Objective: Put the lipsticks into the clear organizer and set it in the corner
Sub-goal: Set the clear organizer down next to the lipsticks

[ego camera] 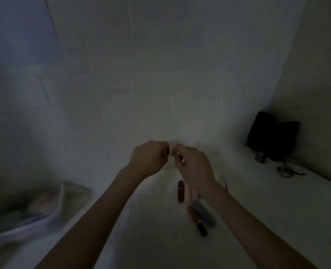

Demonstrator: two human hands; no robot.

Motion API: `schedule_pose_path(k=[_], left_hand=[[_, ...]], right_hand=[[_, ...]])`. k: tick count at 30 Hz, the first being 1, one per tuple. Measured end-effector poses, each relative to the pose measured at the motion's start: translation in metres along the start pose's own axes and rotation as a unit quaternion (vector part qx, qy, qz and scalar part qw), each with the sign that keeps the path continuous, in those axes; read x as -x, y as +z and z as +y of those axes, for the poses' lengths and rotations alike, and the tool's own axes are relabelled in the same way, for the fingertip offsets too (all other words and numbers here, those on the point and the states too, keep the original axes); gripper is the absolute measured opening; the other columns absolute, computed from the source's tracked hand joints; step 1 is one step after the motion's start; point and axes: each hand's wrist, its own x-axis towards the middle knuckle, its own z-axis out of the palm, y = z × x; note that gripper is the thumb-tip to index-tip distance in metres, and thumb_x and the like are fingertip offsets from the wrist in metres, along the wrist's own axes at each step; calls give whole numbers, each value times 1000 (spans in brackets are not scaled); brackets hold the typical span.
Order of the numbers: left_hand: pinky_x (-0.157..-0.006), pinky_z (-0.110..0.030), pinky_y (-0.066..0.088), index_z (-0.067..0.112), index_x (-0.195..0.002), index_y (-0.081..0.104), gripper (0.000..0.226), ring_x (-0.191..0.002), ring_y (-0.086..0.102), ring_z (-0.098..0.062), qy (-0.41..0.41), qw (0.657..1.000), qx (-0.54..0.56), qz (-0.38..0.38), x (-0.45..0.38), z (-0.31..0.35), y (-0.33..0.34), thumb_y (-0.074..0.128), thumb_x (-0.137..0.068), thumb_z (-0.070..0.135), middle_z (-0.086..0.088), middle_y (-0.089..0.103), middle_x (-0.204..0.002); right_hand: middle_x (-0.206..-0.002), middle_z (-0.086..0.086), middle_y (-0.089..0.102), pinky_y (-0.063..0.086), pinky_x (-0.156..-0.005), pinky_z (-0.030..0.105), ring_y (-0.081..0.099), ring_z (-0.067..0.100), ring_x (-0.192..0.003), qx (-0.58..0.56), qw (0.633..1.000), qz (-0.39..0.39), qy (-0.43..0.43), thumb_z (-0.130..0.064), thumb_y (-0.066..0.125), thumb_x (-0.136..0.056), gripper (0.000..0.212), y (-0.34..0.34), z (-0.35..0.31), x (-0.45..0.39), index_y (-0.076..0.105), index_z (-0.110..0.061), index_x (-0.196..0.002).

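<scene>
A dark red lipstick lies on my white counter. Nearer me sits a red and black lipstick beside a grey tube. A black pouch leans against the pale tiled wall.

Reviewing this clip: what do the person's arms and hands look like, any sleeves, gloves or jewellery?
Both forearms are bare up to the frame edge: no sleeves and no gloves. The left hand and right hand show no rings or watch that I can make out, though the picture is dim and blurred.

red lipstick lying flat, others beside
</scene>
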Motion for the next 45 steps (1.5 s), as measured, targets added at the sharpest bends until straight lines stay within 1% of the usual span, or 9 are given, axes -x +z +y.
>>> schedule_pose_path(k=[3,7,13,17,23,28,33,37,45], left_hand=[[-74,-30,53,16,-89,69,11,-80,65,-14,33,993,111,-9,29,-36,26,60,-84,13,-1,71,-89],[-71,2,37,17,-90,70,8,-83,62,-3,4,977,205,65,80,-73,53,64,-85,15,7,69,-91],[-82,-19,48,20,-104,69,29,-95,65,-6,-71,897,431,60,128,-97,60,67,-76,29,3,70,-107],[-69,-22,46,22,-104,67,34,-78,63,9,-120,874,470,10,135,-91,63,65,-72,34,2,70,-101],[-72,-32,49,4,-87,67,8,-62,67,-6,-168,815,552,46,123,-78,77,61,-83,7,3,72,-66],[-74,-38,45,11,-73,64,16,-63,67,-10,-205,787,577,75,118,-69,90,57,-85,3,0,73,-67],[-74,-42,44,2,-83,65,25,-78,67,-27,-213,771,594,87,116,-65,88,50,-92,20,-15,73,-85],[-69,-34,44,-6,-88,63,30,-68,68,-19,-222,776,582,103,115,-64,86,49,-93,21,-20,72,-88],[-66,-39,48,0,-71,65,36,-68,64,-24,-236,775,567,150,110,-62,91,50,-93,24,-20,71,-82]], right_hand=[[-76,-6,61,45,-63,32,53,13,-67,-49,999,14,-16,-18,49,-90,13,33,3,34,61,-23,-94],[-64,-16,49,41,-62,29,49,6,-58,-113,992,34,37,-19,53,-90,10,62,5,75,57,-27,-88],[-81,-15,53,41,-62,5,55,6,-75,-207,970,47,116,-16,55,-90,12,70,-7,108,61,-22,-98],[-94,-7,59,45,-65,13,60,11,-81,-155,980,55,113,-16,51,-92,15,59,13,110,62,-18,-102],[-89,9,68,39,-60,14,57,13,-68,-105,942,205,246,-8,53,-89,16,20,58,110,66,-12,-98],[-87,11,68,46,-67,28,62,26,-77,-66,958,69,269,-15,62,-86,9,12,78,93,67,-12,-93],[-82,-4,63,37,-56,1,51,-5,-64,-56,989,36,132,-17,64,-86,8,20,54,42,70,-12,-90],[-86,-3,70,39,-62,3,58,-5,-67,-42,997,-63,33,-17,66,-84,8,40,37,9,72,-14,-88],[-97,12,69,38,-61,19,56,16,-79,9,975,-62,211,-12,66,-82,12,28,113,25,72,-13,-91]])
